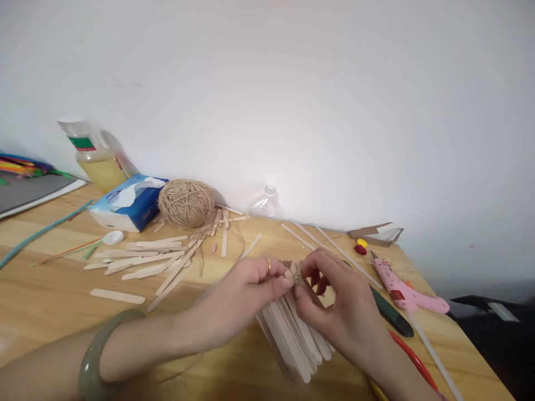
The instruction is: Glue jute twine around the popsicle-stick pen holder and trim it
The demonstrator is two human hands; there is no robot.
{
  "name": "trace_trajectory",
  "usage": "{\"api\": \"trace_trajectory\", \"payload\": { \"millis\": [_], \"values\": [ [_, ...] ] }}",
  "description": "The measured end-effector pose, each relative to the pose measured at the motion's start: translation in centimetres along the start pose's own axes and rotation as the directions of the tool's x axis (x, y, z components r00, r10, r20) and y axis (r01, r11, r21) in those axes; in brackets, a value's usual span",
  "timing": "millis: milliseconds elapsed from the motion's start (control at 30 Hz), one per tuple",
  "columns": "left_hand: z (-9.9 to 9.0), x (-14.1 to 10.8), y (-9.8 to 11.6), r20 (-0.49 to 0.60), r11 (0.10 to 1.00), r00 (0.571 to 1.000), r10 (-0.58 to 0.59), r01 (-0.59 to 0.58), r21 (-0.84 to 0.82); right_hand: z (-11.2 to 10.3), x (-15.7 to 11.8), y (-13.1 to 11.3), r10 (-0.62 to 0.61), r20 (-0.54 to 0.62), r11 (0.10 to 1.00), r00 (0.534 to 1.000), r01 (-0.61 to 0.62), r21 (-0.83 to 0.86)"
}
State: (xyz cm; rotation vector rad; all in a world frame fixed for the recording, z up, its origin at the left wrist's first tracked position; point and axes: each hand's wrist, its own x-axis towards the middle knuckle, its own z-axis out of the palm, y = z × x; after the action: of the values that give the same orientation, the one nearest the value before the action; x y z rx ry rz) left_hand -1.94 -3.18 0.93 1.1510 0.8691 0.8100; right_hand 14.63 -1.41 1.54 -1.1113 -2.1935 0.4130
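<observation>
A piece made of pale wooden craft sticks lies tilted under my hands, its sticks side by side and fanning toward me. Tan twine shows around its upper end. My left hand, with a ring on one finger, pinches that end between thumb and forefinger. From the other side, my right hand is closed at the twine, thumb and fingertips together. My fingers partly cover the wrapped end, so how the twine runs there is hidden.
Loose craft sticks lie at left, near a ball of twine, a tissue pack and a bottle of yellowish liquid. A clear plastic bottle top stands by the wall. At right are a pink glue gun and dark-green-handled tool.
</observation>
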Motion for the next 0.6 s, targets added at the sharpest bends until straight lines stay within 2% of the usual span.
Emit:
{"api": "trace_trajectory", "payload": {
  "millis": [100,200,433,600],
  "values": [
    [-0.2,0.1,0.3,-0.041,1.0,0.999,0.011,-0.012,-0.023,-0.2,0.4,0.3,0.143,0.108,0.966,0.984,-0.163,0.203],
    [-0.4,0.1,0.5,-0.099,0.999,0.994,0.041,-0.041,0.002,-0.3,0.5,0.3,0.218,0.177,0.923,0.96,-0.262,0.281],
    [-0.1,0.1,0.1,-0.147,0.995,0.988,0.049,-0.061,-0.08,0.6,-0.4,0.1,0.285,0.198,0.889,0.938,-0.336,0.311],
    [0.3,-0.1,-0.3,-0.182,0.996,0.981,0.059,-0.069,-0.05,0.9,-0.6,0.2,0.302,0.215,0.876,0.929,-0.359,0.322]
  ]
}}
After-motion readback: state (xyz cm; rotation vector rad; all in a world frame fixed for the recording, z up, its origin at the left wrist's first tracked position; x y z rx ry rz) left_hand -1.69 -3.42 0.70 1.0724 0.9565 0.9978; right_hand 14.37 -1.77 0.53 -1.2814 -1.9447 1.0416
